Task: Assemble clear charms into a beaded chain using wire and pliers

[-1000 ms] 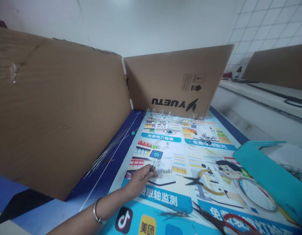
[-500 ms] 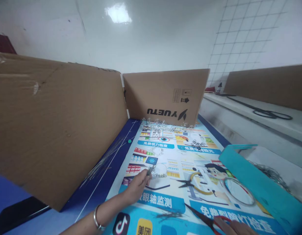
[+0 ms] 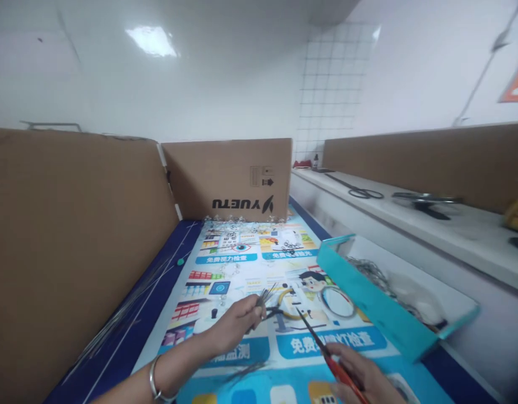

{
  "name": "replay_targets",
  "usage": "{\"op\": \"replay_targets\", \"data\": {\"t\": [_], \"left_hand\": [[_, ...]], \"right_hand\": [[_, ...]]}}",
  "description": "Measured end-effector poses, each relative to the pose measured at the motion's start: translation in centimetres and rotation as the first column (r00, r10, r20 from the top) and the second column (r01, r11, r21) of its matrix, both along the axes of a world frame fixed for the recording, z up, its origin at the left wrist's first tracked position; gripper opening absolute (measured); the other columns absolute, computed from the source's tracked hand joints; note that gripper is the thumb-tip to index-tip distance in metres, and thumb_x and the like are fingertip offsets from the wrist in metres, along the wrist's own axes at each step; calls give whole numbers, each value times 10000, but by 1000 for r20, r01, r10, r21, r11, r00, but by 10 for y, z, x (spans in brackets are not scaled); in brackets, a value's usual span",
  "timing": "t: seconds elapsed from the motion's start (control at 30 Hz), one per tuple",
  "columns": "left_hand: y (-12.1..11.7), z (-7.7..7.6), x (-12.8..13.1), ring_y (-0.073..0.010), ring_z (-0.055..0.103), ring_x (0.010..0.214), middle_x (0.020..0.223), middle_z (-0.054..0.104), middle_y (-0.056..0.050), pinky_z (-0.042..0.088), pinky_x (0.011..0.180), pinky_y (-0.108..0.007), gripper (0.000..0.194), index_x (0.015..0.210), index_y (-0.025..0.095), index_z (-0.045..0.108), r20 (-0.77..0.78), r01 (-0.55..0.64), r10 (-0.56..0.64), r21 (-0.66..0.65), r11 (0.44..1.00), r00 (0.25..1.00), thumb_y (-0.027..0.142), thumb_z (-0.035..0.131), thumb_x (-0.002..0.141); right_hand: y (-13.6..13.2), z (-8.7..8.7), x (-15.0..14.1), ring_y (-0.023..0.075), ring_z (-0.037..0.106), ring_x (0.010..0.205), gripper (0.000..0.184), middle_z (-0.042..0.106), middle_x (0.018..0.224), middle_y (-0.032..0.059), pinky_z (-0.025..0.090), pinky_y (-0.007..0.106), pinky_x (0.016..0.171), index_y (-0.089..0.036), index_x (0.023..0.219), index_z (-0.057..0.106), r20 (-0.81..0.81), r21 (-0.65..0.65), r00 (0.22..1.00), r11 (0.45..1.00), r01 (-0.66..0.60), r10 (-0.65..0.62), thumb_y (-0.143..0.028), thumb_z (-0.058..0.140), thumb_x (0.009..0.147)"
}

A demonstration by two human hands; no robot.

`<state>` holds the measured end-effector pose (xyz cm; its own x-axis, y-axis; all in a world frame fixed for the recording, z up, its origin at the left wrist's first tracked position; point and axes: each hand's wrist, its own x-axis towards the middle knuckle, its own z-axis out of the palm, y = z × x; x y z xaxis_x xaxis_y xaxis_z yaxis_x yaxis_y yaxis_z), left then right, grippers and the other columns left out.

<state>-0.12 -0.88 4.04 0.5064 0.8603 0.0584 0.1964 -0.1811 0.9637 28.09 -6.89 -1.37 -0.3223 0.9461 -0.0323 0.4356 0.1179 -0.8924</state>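
Observation:
My left hand (image 3: 236, 321), with a silver bangle at the wrist, is closed around a small bundle of thin dark wires (image 3: 266, 294) whose ends fan out past the fingertips. Red-handled scissors (image 3: 317, 339) are in my right hand (image 3: 366, 370), the dark blades together and pointing up and left toward the bundle. Pliers with yellow handles (image 3: 293, 315) lie on the printed mat just beyond the wires, partly hidden by my left hand. Short loose wire pieces (image 3: 247, 370) lie blurred on the mat near me. A round coil of silvery wire (image 3: 336, 301) rests right of the pliers.
A turquoise box (image 3: 368, 317) holding wire coils stands at the right. Cardboard panels (image 3: 225, 174) wall off the back and left. Long wires (image 3: 116, 322) and a green bit (image 3: 180, 261) lie along the left edge. Clear small pieces (image 3: 242, 225) line the back. A shelf (image 3: 393, 213) holds other scissors.
The view has swung to the right. My right hand has brought the scissors up and closer to the wire bundle, and the blades now point upward. My left hand still grips the wires.

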Motion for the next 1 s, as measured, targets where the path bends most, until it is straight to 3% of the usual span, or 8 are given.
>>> {"op": "replay_targets", "data": {"t": [0.1, 0.27, 0.4, 0.53, 0.77, 0.9, 1.0], "left_hand": [[13, 12, 32, -76, 319, 515, 587, 377, 45, 263, 480, -206, 277, 764, 158, 483, 9, 100, -99, -79, 992, 995, 422, 420, 817], [33, 38, 82, -61, 323, 451, 544, 392, 52, 238, 422, -190, 210, 740, 154, 498, -78, 215, -230, -170, 962, 970, 357, 452, 765], [45, 54, 117, -56, 319, 426, 531, 392, 57, 247, 411, -189, 152, 723, 155, 486, -120, 284, -312, -202, 937, 943, 302, 447, 726], [51, 64, 142, -58, 325, 430, 534, 387, 53, 273, 417, -193, 142, 699, 155, 495, -172, 343, -377, -195, 919, 910, 289, 445, 701], [58, 72, 165, -53, 311, 411, 527, 400, 55, 229, 390, -188, 158, 705, 156, 520, -250, 420, -462, -206, 884, 851, 300, 455, 696], [63, 76, 174, -50, 296, 393, 494, 384, 67, 218, 386, -192, 138, 661, 160, 490, -265, 451, -496, -214, 866, 827, 294, 478, 692], [68, 81, 182, -53, 312, 389, 485, 402, 61, 225, 380, -195, 96, 644, 156, 493, -299, 459, -505, -214, 862, 810, 245, 475, 676]], "right_hand": [[-4, 10, 8, 155, 578, 545, 427, 602, 645, 13, 452, 228, 478, -240, 1117, 491, -176, -124, 984, 992, 16, -38, -446, 496, 743], [-5, 40, 29, 167, 550, 740, 566, 564, 836, 33, 446, 269, 651, -242, 1175, 424, -303, -63, 952, 998, 22, -40, -480, 584, 687], [-3, 65, 41, 125, 469, 633, 336, 494, 714, -10, 413, 247, 615, -255, 1040, 482, -269, -39, 953, 991, 131, -136, -475, 487, 786], [3, 79, 49, 106, 419, 589, 221, 434, 644, -32, 389, 238, 593, -233, 841, 473, -251, -10, 960, 992, 123, -121, -449, 428, 835], [11, 89, 63, 105, 441, 582, 236, 442, 647, -35, 381, 240, 562, -231, 862, 432, -246, 27, 964, 993, 112, -102, -464, 388, 852], [14, 83, 70, 92, 421, 515, 233, 443, 588, -47, 353, 227, 496, -222, 847, 420, -236, 20, 961, 988, 155, -146, -454, 399, 852], [20, 76, 73, 76, 377, 445, 247, 399, 526, -66, 320, 212, 434, -214, 773, 402, -323, -18, 930, 983, 180, -176, -449, 418, 845]]}}
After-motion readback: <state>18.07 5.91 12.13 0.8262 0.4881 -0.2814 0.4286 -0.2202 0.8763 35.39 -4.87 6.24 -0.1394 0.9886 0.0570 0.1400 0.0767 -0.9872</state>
